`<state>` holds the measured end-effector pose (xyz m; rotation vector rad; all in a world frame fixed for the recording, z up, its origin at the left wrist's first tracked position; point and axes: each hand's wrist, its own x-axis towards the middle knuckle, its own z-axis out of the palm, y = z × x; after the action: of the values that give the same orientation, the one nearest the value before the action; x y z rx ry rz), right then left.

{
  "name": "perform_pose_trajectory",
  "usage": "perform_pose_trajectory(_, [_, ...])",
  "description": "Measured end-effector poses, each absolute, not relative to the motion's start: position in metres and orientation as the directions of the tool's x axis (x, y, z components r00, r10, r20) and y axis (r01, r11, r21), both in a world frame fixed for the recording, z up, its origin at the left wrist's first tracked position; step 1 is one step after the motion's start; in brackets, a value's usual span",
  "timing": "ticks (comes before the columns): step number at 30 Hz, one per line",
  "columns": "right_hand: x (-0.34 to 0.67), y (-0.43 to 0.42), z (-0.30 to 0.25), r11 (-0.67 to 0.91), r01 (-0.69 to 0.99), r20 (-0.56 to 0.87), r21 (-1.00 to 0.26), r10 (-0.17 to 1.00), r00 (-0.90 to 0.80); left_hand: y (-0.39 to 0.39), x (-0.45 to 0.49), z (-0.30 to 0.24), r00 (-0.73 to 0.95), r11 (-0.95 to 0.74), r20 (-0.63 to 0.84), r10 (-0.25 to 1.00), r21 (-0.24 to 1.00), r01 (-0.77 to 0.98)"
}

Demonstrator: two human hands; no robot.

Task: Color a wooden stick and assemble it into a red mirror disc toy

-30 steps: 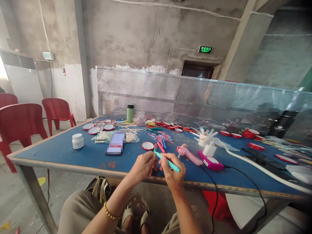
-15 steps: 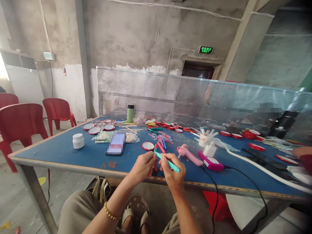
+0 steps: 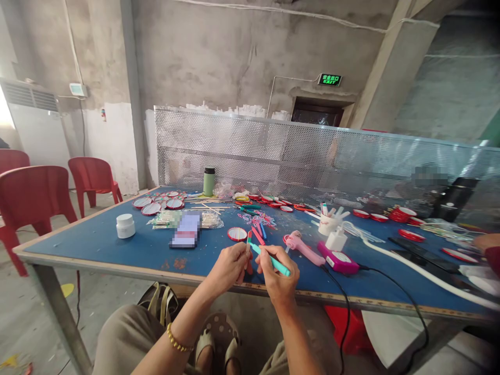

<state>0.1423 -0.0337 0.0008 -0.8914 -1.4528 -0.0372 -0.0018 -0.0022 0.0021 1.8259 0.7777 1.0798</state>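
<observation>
Above the table's front edge, my left hand (image 3: 230,266) is closed, pinching a small flat stick (image 3: 249,238) upright. Its upper end shows red and green; the lower part is hidden by my fingers. A teal marker pen (image 3: 280,267) is gripped in my right hand (image 3: 284,285) like a writing tool. The tip of the pen points left at the stick, close to its coloured part; whether they touch I cannot tell. Just beyond my hands lie red marker pens (image 3: 258,235) and a round red-rimmed disc (image 3: 237,234).
To the right are a pink handheld tool (image 3: 305,249), a magenta box (image 3: 339,259) with cables and a cup of pens (image 3: 328,224). On the left stand a phone (image 3: 186,230) and white jar (image 3: 125,226). A green bottle (image 3: 209,182) stands by the mesh divider (image 3: 234,151).
My right hand and the marker pen have shifted very slightly to the right. The left hand with the stick stays nearly still.
</observation>
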Motion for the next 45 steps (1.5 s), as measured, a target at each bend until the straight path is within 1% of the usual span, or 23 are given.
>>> perform_pose_trajectory(10, [0.1421,-0.0328,0.0024,0.684,0.569,0.875,-0.456,0.461,0.146,-0.0020,-0.0018,0.0027,0.431,-0.432,0.354,0.830,0.897,0.094])
perform_pose_trajectory(18, [0.1413,-0.0348,0.0018,0.676,0.542,0.856,-0.499,0.483,0.186,-0.0039,-0.0018,0.0049,0.437,-0.433,0.357,0.826,0.897,0.086])
perform_pose_trajectory(25, [0.1414,-0.0347,0.0041,0.672,0.575,0.869,-0.468,0.468,0.160,-0.0039,-0.0022,0.0059,0.437,-0.434,0.352,0.828,0.895,0.102])
perform_pose_trajectory(33, [0.1410,-0.0348,0.0042,0.672,0.578,0.871,-0.463,0.466,0.155,-0.0035,-0.0023,0.0033,0.437,-0.435,0.358,0.825,0.896,0.088])
perform_pose_trajectory(40, [0.1407,-0.0360,0.0034,0.674,0.533,0.850,-0.512,0.486,0.202,-0.0025,-0.0020,0.0038,0.436,-0.419,0.345,0.831,0.904,0.082])
perform_pose_trajectory(45, [0.1412,-0.0347,0.0033,0.669,0.570,0.865,-0.478,0.470,0.175,-0.0024,-0.0020,0.0025,0.439,-0.434,0.357,0.825,0.897,0.086])
